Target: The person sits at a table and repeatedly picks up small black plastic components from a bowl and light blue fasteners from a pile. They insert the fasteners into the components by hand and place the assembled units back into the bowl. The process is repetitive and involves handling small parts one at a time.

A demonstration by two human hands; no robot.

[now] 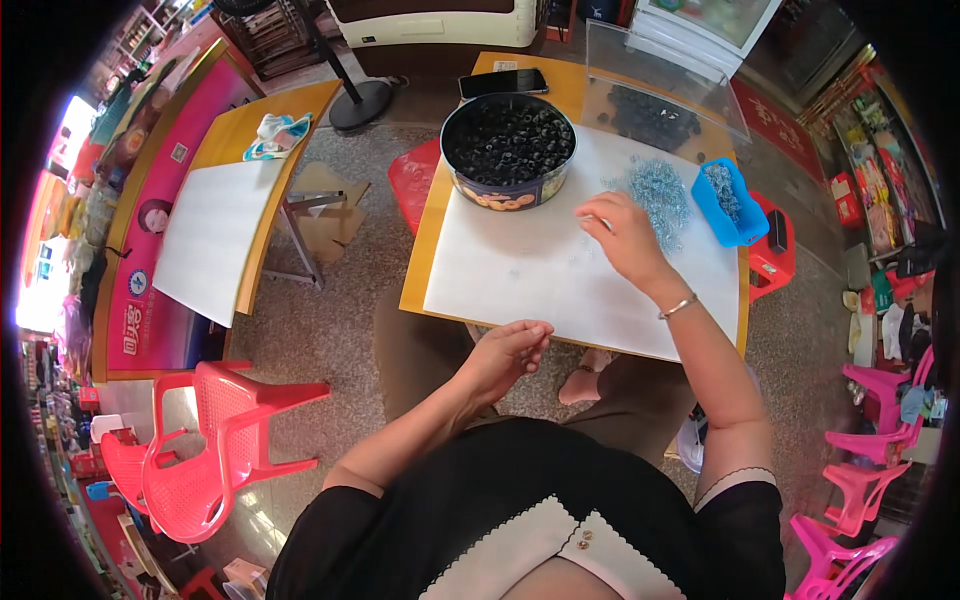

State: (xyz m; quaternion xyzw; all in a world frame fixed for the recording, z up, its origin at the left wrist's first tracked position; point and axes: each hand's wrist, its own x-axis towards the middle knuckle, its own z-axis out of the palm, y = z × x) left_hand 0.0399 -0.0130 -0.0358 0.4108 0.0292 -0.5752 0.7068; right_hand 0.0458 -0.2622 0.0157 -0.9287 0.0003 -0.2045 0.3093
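Evidently, the left hand (510,355) had its thumb brought against its index finger at the sheet's near edge, lower centre of the frame; whether a part sat between them could not be told. The right hand (625,232), right of centre, had bent fingers with the thumb close below; grip likewise not determinable. Step in hand, as judged: picking small parts for handwork. Next move would call for a fine fingertip pinch.

Counts outward: one white sheet (480,265); one loose pile of pale-blue small parts (658,195) upon it, pieces too many to count; one round tub (508,198), upper centre, heaped with black ring-shaped parts (510,140), uncounted; one blue plastic tray (735,231), right, with one heap of greyish parts (720,188); one smartphone (503,83) beyond the tub.
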